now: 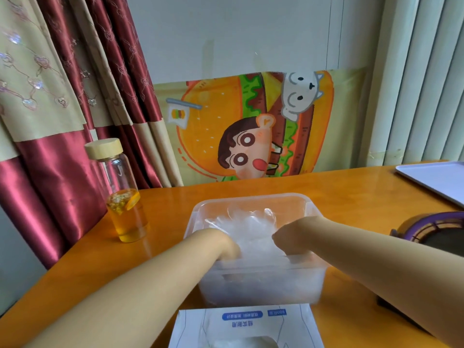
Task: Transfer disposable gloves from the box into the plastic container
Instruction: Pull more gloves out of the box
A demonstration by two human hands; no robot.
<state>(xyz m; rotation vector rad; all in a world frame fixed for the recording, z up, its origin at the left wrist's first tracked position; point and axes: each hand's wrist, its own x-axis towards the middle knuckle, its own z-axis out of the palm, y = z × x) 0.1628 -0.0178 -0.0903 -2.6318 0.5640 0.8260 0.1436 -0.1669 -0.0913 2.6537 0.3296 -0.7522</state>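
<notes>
A: Where lay the gloves (251, 229)?
B: Heaped in the container (251, 197), frame centre; box (246, 325) just below its near edge.
A: The hands?
B: Left hand (226, 244) and right hand (286, 238) inside, apart; fingers hidden, grip untellable. Bare desk (175, 197) reached left to the bottle (123, 192).

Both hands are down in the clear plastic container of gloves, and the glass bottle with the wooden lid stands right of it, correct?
No. The head view shows the wooden-lidded glass bottle left of the clear plastic container; the left hand and right hand are in it.
</notes>
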